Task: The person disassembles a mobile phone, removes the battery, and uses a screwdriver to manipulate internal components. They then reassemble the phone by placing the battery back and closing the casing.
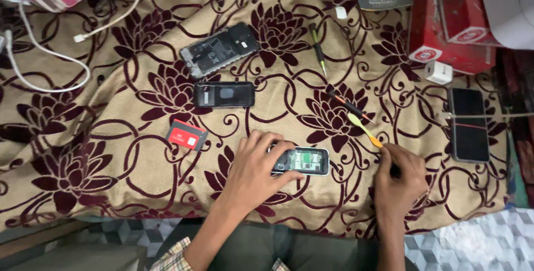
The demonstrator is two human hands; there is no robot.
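Observation:
My left hand (257, 165) rests on a small opened phone (305, 161) whose green circuit board shows, holding its left end down on the patterned cloth (111, 137). My right hand (399, 177) is closed around the end of a yellow and orange prying tool (362, 128), which points up and left, away from the phone. A red and black screwdriver (347, 106) lies just above that tool.
An opened phone body (219, 50) and a dark back cover (224, 94) lie higher on the cloth. A red card (187, 135) is at the left, a green screwdriver (318, 48) at the top middle. A black phone (469, 124), white adapter (439, 72), red box (445, 32) and white cable (44, 54) sit around.

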